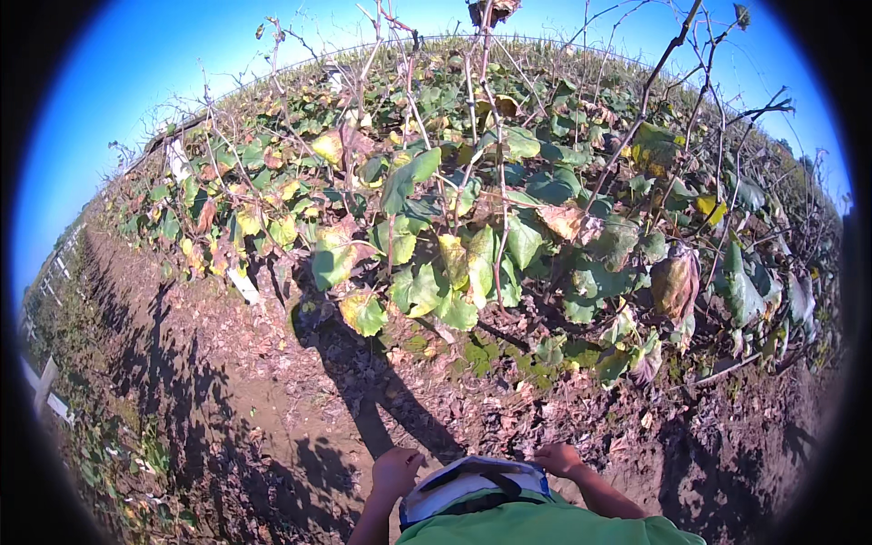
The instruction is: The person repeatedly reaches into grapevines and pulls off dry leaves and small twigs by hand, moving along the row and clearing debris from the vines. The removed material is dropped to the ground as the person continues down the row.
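A white and blue pouch or bag [470,470] hangs at my waist over a green shirt [531,524]. Dark strips lie across its front. My left hand [397,470] is just left of the pouch with its fingers curled; whether it holds anything is hidden. On the other side, my right hand [560,460] is at the pouch's upper right corner, fingers bent, and I cannot tell if they grip the edge. Before me stands a row of grapevines with green, yellow and brown leaves [412,289] and bare upright canes [501,163].
Dry fallen leaves [477,402] cover the soil under the vines. White posts [243,285] stand along the row at left. A wire [306,60] runs above the foliage. Long cane shoots [644,102] stick up at right. Another row with posts [46,385] borders the path at far left.
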